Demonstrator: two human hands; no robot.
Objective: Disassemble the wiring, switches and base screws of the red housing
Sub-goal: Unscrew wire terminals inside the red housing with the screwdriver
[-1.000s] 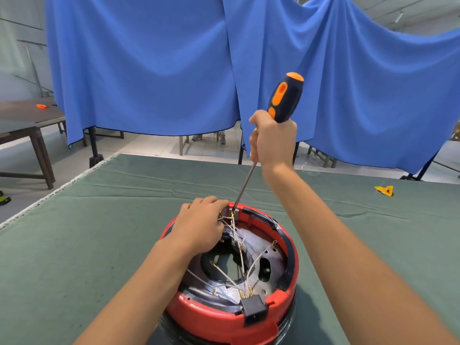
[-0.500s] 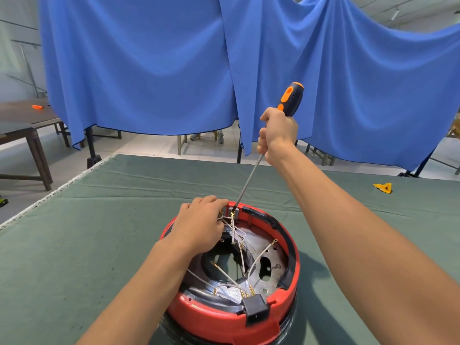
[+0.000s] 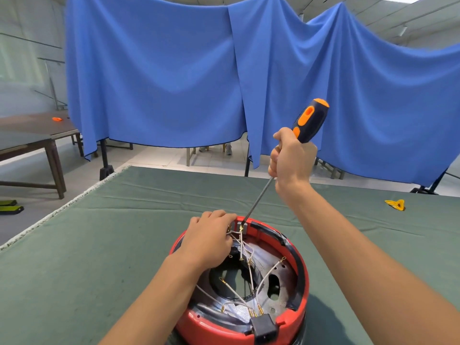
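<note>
Red housing: round red plastic housing (image 3: 219, 327) stands near the front edge of the green felt-covered surface (image 3: 74, 257), open side up, exposing a dark metal base plate (image 3: 278, 270) with cut-outs.
Wiring: thin white wires with brass ring terminals (image 3: 245, 260) run across the interior, from the far rim to the near rim.
Switch block: small black rectangular connector (image 3: 263, 328) sits in the near rim; brass terminals enter it from above.
Left hand: left hand (image 3: 211, 239) rests over the far-left rim, fingers curled around the wire ends at a small grey terminal block (image 3: 240, 226).
Right hand: right hand (image 3: 292, 159) is raised above the housing, fist closed on the long screwdriver with black-and-orange handle (image 3: 308, 119).
Screwdriver: shaft slopes down and left; tip meets the terminal block, just beside the left fingertips.
Surroundings: small yellow object (image 3: 395, 204) lies far right on the surface; blue cloth backdrop (image 3: 161, 83) hangs behind; brown wooden table (image 3: 29, 135) stands at left.
</note>
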